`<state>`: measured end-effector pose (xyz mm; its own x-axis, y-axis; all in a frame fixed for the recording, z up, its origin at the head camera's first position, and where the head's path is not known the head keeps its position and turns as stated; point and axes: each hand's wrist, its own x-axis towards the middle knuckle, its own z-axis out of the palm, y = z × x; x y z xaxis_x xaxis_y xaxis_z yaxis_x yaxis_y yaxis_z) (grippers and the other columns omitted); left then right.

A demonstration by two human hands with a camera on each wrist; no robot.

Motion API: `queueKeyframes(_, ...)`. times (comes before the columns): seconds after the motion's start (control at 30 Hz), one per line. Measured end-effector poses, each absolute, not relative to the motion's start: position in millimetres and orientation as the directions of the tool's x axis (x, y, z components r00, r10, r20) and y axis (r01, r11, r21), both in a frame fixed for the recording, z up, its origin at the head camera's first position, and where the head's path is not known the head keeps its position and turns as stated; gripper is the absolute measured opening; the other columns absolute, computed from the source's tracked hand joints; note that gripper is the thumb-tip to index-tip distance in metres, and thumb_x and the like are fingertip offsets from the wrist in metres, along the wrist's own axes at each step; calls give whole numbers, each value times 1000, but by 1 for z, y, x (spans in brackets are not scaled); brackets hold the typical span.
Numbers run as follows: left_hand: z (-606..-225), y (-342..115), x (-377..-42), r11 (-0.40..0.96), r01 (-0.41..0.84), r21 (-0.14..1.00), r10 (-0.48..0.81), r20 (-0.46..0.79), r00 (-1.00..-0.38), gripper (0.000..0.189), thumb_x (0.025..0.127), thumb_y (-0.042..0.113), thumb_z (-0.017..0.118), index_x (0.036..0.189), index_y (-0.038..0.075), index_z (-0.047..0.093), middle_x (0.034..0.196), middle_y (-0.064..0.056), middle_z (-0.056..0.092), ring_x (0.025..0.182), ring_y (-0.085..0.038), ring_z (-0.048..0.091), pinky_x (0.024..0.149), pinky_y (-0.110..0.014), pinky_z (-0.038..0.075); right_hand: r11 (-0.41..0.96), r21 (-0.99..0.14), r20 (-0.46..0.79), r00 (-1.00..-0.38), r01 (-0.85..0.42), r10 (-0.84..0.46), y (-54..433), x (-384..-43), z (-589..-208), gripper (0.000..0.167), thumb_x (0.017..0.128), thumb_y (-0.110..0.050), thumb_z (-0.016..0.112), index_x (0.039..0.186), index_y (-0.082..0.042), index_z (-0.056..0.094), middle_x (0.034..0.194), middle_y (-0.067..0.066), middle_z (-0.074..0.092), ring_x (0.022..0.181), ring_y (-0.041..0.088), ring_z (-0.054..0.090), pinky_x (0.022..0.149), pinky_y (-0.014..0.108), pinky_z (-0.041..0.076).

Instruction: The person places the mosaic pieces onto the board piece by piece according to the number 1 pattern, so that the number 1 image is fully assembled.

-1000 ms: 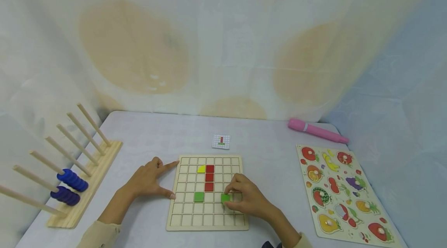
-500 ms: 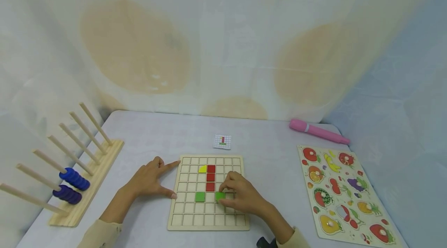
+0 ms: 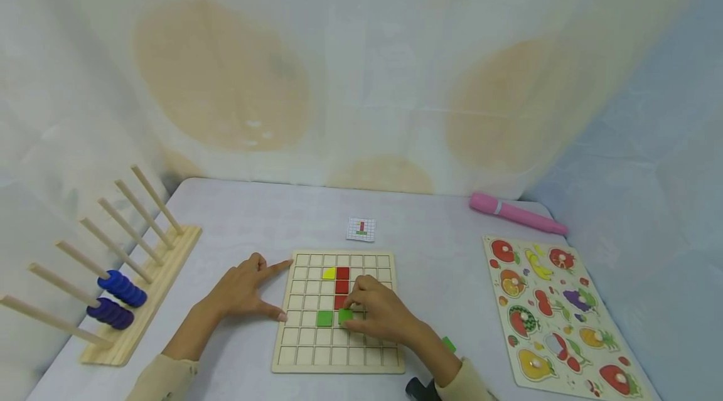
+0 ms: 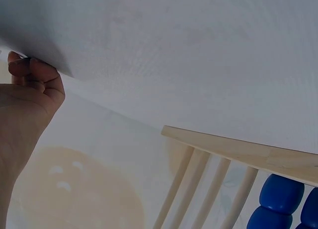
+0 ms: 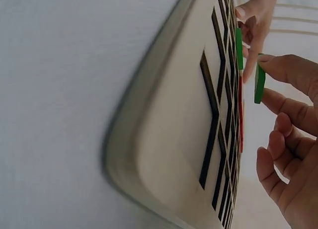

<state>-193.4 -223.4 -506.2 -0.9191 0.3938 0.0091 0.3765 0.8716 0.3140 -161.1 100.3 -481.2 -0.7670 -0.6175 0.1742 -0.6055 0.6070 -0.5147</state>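
Note:
A wooden grid board (image 3: 281, 359) lies on the table in front of me. My right hand (image 3: 384, 313) pinches a green square tile (image 5: 260, 79) between thumb and index finger, held just above the board in the right wrist view. In the head view this tile is below the column of red tiles (image 3: 341, 287) and right of another green tile (image 3: 324, 318) in the grid. A yellow tile (image 3: 329, 273) with a curved side sits left of the top red one. My left hand (image 3: 240, 288) touches the board's left edge with extended index finger and thumb, the other fingers bent.
Behind the board lies a small printed pattern card (image 3: 361, 229). A peg stand (image 3: 164, 275) with blue beads (image 3: 122, 288) is on the left. To the right are a fruit puzzle board (image 3: 556, 319) and a pink marker (image 3: 516, 213). Another green piece (image 3: 449, 344) shows beside my right forearm.
My right hand has moved left over the board with the pinched green tile, from the right of the red column to beneath it. The left hand keeps its place.

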Motion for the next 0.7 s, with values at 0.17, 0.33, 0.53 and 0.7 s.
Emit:
queueKeyframes(0.17,-507,-223,-194,873,374,314,393,2,-920,111,53,86,71,148,34,47,96,1,37,72,-15,32,63,-28,27,644,-442,159,-761,-625,-629,95,-161,-485,19,79,-27,82,92,-15,77,88,-8,48,85,3,40,75,17,40)
queueKeyframes(0.33,-506,-222,-194,873,371,317,392,-1,-920,111,53,86,71,148,34,47,96,1,37,71,-15,32,62,-28,27,649,-351,187,-730,-674,-657,91,-160,-487,17,80,-26,82,91,-15,76,90,-10,49,87,5,43,78,18,42)
queueKeyframes(0.53,-506,-223,-194,874,371,315,388,8,-922,111,53,87,70,148,35,47,96,1,37,73,-14,32,64,-28,27,664,-313,200,-731,-679,-653,88,-159,-487,17,79,-27,83,88,-16,75,90,-10,48,87,5,44,77,19,41)
queueKeyframes(0.7,-508,-224,-194,875,366,318,384,8,-923,111,53,87,70,148,35,47,96,1,36,73,-14,32,64,-28,27,669,-323,197,-739,-669,-644,88,-159,-490,21,78,-30,85,90,-16,75,91,-10,46,82,3,42,73,17,39)
